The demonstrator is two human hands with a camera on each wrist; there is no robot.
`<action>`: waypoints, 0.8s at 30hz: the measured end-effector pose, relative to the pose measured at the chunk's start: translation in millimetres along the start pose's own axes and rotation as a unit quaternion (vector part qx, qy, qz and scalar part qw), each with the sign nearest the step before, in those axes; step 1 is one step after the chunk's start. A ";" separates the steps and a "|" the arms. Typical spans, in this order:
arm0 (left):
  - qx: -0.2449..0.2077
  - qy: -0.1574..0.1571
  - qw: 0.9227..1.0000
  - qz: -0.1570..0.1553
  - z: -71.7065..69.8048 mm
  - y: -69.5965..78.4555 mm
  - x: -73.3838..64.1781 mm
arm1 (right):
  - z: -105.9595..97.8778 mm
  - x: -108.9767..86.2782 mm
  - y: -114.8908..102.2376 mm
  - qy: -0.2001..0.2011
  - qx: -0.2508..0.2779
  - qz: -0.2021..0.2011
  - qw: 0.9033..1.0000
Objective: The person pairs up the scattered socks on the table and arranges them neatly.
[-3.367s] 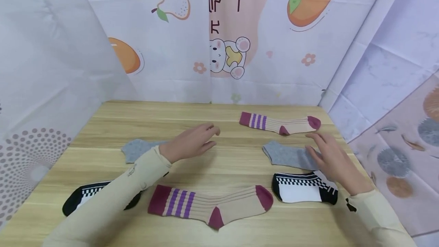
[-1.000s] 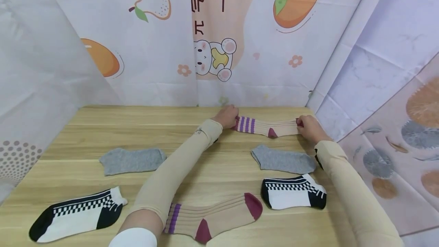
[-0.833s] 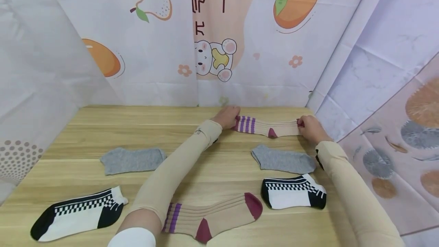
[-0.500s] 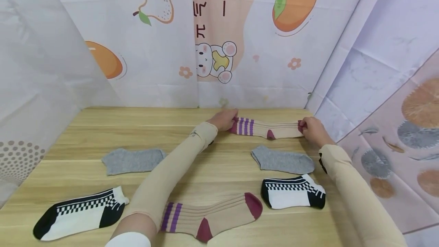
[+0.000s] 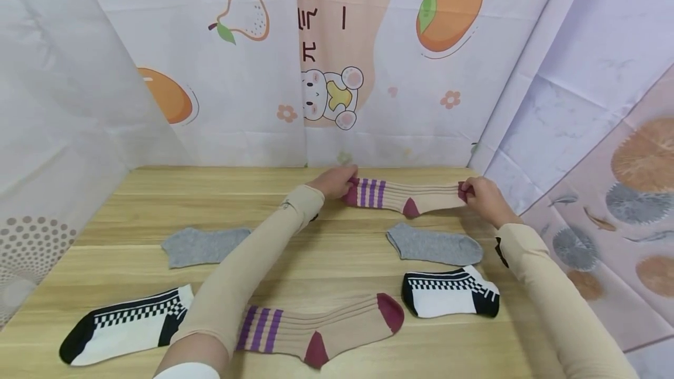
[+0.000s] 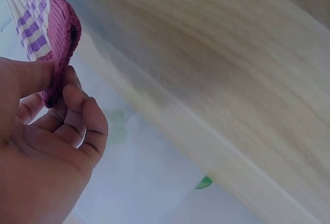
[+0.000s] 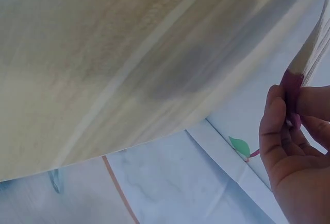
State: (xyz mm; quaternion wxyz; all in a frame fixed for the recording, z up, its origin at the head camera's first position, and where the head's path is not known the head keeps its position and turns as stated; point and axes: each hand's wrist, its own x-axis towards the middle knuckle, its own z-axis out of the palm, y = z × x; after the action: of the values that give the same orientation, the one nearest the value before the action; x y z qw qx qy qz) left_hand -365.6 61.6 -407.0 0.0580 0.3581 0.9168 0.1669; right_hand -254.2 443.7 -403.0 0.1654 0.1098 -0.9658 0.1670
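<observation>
A beige ribbed sock (image 5: 395, 195) with purple stripes and maroon ends is stretched between both hands near the table's back edge. My left hand (image 5: 335, 182) pinches its maroon cuff, and in the left wrist view thumb and fingertips close on the cuff (image 6: 64, 28). At the other end my right hand (image 5: 487, 199) pinches the maroon toe; the right wrist view shows the toe (image 7: 292, 87) between thumb and fingers. A matching beige sock (image 5: 337, 332) lies at the front of the table, its cuff hidden behind the left forearm.
Grey ankle socks lie left (image 5: 202, 246) and right (image 5: 434, 244). Black-and-white checked socks lie front left (image 5: 129, 326) and front right (image 5: 450, 292), the left one partly behind the sleeve. A printed curtain (image 5: 237, 92) hangs behind the wooden table (image 5: 221, 186).
Both hands have reached from mid-table to the back sock and taken its two ends. Over the last half second the sock has shifted slightly left, and its toe end looks lifted.
</observation>
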 end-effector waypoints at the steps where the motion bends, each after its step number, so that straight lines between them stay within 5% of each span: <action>1: -0.002 0.003 1.000 0.001 -1.1 -0.7 -1.1 | -0.1 0.2 -0.2 0.003 0.001 -0.002 1.000; 24: -0.038 0.016 0.999 0.019 -34.1 -8.1 -44.3 | -17.5 -13.8 -37.3 0.034 0.003 -0.031 0.999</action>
State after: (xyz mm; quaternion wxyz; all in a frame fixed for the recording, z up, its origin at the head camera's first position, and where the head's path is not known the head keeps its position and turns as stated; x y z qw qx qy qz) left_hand -345.8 17.0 -378.4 0.0542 0.3701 0.9037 0.2084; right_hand -226.6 417.9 -381.7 0.2031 0.1344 -0.9552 0.1680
